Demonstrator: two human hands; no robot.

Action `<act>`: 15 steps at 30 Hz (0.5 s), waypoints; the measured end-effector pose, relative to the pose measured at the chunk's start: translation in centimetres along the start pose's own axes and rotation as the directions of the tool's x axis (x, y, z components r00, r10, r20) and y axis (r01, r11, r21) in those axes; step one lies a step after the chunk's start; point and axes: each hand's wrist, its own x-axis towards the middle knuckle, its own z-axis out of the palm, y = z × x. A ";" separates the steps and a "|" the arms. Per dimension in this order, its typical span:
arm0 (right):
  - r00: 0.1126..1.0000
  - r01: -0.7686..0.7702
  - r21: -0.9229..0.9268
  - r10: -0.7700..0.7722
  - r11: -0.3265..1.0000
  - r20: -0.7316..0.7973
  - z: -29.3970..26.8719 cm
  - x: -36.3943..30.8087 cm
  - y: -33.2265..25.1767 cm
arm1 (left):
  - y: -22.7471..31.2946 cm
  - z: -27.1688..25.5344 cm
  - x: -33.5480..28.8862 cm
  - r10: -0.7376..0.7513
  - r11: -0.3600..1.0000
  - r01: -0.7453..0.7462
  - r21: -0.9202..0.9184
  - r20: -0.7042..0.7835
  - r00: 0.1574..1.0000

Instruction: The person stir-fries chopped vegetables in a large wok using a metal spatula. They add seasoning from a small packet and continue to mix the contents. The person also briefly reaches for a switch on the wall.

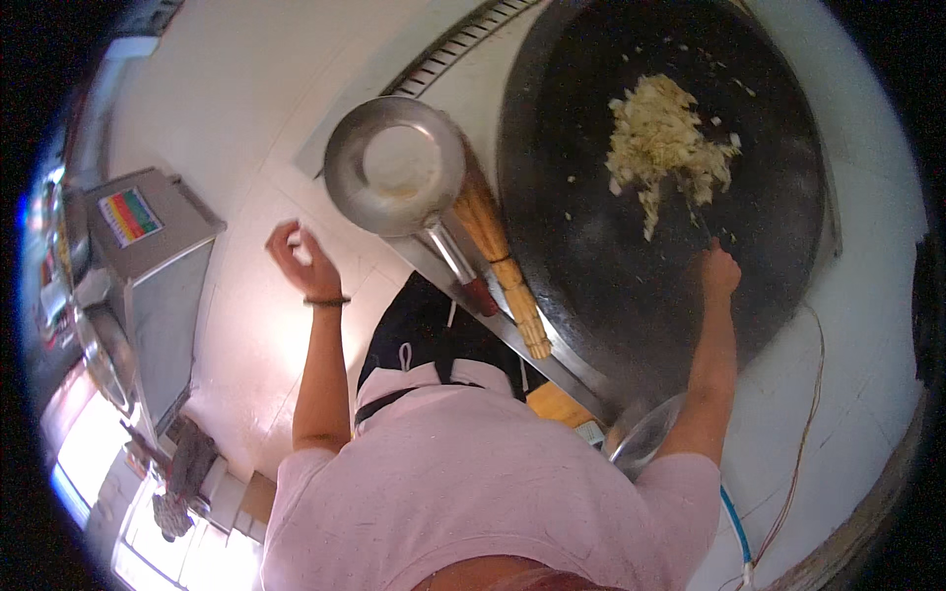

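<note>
My right hand (719, 273) is closed round the handle of a cooking tool, likely a spatula (699, 219); its blade is hidden in the food. Pale chopped cabbage (660, 133) lies heaped at the tool's end, with small bits scattered around. The food sits in a large dark wok (611, 266). Off to the left, my left hand (299, 261) hangs over the floor with loosely curled fingers, a gap showing between thumb and fingers. It seems to hold nothing. Nearest to it is a steel pan (394, 163) with a long handle.
A bundled bamboo brush (505, 271) lies beside the pan along the wok's left rim. A clear bowl (646, 435) stands near my right elbow. A metal cabinet (158, 256) stands at far left. A slotted grate (463, 44) runs behind the pan; a blue hose (735, 527) lies at lower right.
</note>
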 end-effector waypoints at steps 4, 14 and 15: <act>0.999 0.005 -0.005 -0.004 1.000 0.048 -6.3 -5.5 -2.0 | -4.4 1.1 4.2 -0.079 0.995 0.084 0.059 -0.089 0.993; 0.992 0.121 0.472 -0.120 0.873 -0.034 0.8 -4.3 -7.6 | -5.8 3.1 -3.3 -0.414 0.910 0.409 -0.074 -0.083 0.907; 0.999 0.046 0.573 -0.041 0.818 -0.020 2.9 0.7 -7.0 | -4.4 3.4 -3.0 -0.344 0.936 0.340 -0.094 -0.041 0.938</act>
